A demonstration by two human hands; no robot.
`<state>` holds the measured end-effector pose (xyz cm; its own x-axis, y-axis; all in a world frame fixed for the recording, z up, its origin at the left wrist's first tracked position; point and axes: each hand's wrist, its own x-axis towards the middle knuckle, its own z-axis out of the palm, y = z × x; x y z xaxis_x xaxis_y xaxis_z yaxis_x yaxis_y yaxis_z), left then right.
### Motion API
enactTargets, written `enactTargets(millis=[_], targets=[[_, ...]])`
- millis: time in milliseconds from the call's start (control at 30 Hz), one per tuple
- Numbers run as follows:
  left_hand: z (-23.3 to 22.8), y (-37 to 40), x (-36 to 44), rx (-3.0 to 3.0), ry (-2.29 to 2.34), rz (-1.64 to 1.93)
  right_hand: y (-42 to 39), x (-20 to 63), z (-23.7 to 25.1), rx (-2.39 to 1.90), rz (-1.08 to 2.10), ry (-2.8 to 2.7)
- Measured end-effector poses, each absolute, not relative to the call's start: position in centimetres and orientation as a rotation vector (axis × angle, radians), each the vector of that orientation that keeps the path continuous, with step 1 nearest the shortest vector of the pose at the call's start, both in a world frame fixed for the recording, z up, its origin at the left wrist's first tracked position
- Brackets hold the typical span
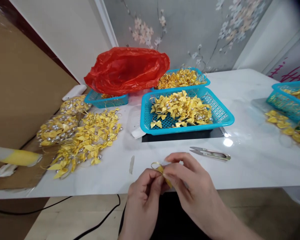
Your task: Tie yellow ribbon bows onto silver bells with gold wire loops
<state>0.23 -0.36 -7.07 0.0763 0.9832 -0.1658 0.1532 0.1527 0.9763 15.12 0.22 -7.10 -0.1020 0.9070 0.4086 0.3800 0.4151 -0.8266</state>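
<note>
My left hand (143, 196) and my right hand (190, 186) meet at the near edge of the white table (252, 160). Both pinch one small yellow ribbon bow (162, 171) with a thin gold loop sticking up from it. The bow is partly hidden by my fingers. Just beyond my right hand lie small metal thread snips (211, 153) on the table. A blue plastic basket (225, 116) holding several yellow bows stands further back in the middle.
A pile of loose yellow bows (90, 140) lies at left, next to bundles with silver beads (56, 128). A red plastic bag (127, 70) covers another blue basket (107, 99). More baskets stand behind (205, 80) and at far right (287, 103). Black cables (102, 220) run on the floor.
</note>
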Motion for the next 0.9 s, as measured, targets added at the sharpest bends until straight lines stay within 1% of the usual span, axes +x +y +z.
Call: enactTargets(millis=[67, 200, 267, 333, 500, 667, 900], targets=[[-7.0, -0.4, 0.4, 1.190, 1.286, 0.953, 0.4, 15.6, -6.4, -1.085, 0.817, -1.515], [-6.9, -0.5, 0.4, 1.053, 1.195, 0.995, 1.1, 16.2, -6.0, -0.931, 1.329, -1.089], [-6.9, -0.5, 0.3, 1.005, 1.168, 0.999, 1.4, 16.3, -6.3, -0.879, 1.449, -0.985], [-7.0, -0.6, 0.1, 0.974, 1.151, 0.985, 1.6, 16.3, -6.7, -0.877, 1.472, -0.997], [-7.2, -0.7, 0.0, 0.850, 1.135, 1.038, 1.2, 16.4, -7.0, -1.097, 1.316, -1.247], [-7.2, -0.6, 0.1, 0.881, 1.203, 1.113, 1.0, 16.2, -6.7, -1.033, 1.547, -1.205], [-7.3, -0.6, 0.1, 1.059, 1.321, 1.114, 0.8, 15.6, -6.8, -0.935, 1.761, -1.013]])
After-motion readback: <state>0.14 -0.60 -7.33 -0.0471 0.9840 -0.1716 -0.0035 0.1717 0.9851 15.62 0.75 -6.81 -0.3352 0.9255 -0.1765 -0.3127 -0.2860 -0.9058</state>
